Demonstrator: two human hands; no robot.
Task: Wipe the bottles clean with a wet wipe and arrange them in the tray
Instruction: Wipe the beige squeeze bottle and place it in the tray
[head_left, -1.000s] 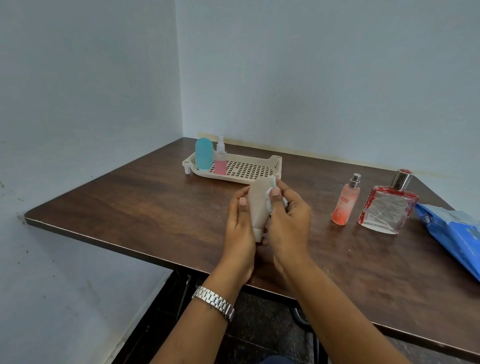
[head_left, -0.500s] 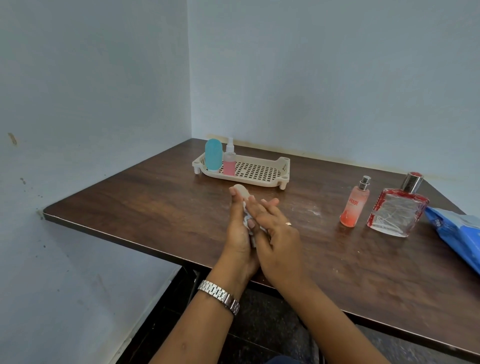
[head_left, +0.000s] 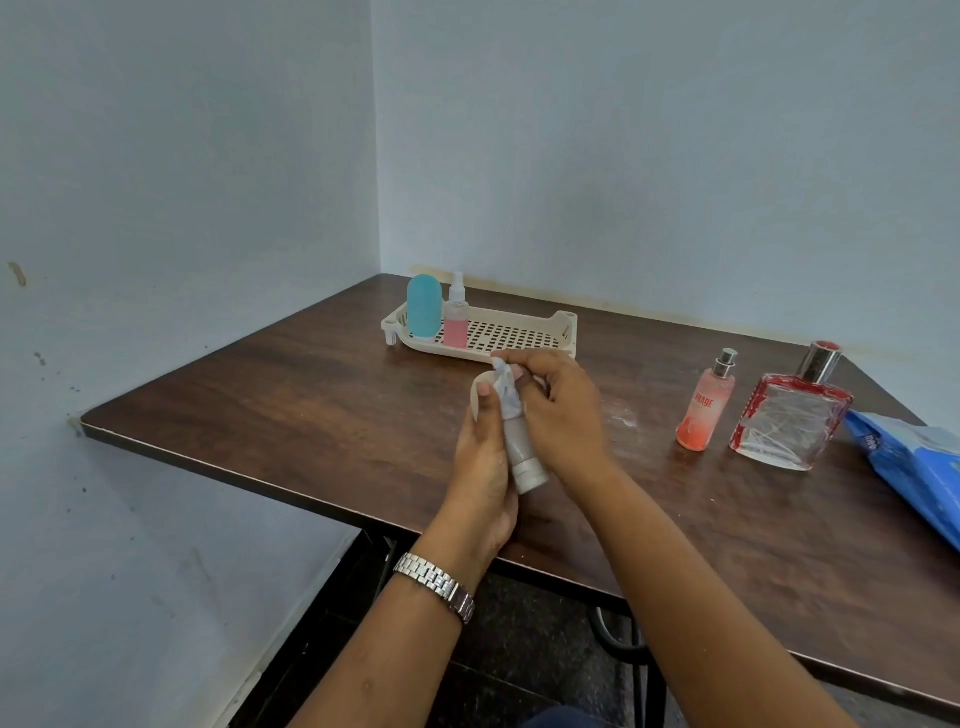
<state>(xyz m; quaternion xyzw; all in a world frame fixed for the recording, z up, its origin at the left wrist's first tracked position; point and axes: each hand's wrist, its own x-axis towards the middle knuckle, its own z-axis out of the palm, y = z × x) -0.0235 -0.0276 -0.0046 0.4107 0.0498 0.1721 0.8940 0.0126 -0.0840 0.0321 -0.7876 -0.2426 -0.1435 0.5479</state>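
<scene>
Left hand (head_left: 483, 467), wristwatch (head_left: 436, 584) at wrist: fingers curled round beige tube (head_left: 522, 457), which is held above the near part of the table (head_left: 311, 405), cap end toward the person.
Right hand (head_left: 561, 410): fingertips pinch a crumpled wet wipe (head_left: 506, 389) against the tube's far end.
Advised: turn the tube in the left grip so the wipe reaches every side, cap included.
Right of hands: orange spray bottle (head_left: 704, 410), square glass bottle (head_left: 789, 421), blue wipes pack (head_left: 914, 462); both bottles likely await wiping.
Far: tray (head_left: 566, 325), with blue bottle (head_left: 424, 307) and pink spray bottle (head_left: 456, 319) upright at its left end.
</scene>
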